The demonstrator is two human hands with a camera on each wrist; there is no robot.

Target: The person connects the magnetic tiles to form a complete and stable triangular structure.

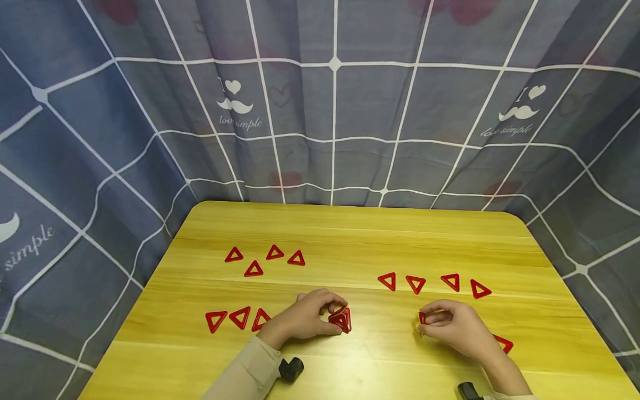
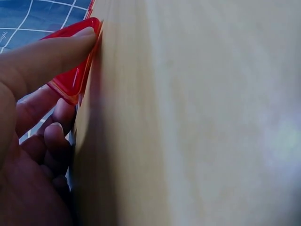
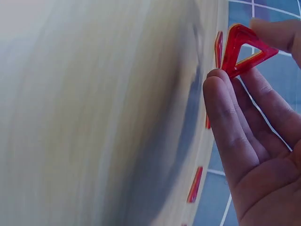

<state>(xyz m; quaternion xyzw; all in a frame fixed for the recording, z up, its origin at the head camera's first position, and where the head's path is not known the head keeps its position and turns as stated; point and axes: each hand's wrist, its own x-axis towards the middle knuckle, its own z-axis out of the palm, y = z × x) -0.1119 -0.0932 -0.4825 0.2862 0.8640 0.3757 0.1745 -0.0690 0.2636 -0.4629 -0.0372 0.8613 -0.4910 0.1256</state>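
Note:
My left hand grips a cluster of red triangular tiles joined at angles, low over the middle of the table. In the left wrist view the thumb lies across one red tile face, with the other fingers curled behind it. Off to the right, my right hand pinches a single red triangle tile with an open centre between thumb and fingertips. The tile is raised on its edge; in the head view only a narrow side of it shows.
Several red triangles lie at the back left, and three more left of my left hand. Another row lies at the back right. One tile is partly hidden behind the right wrist. A patterned curtain surrounds the wooden table.

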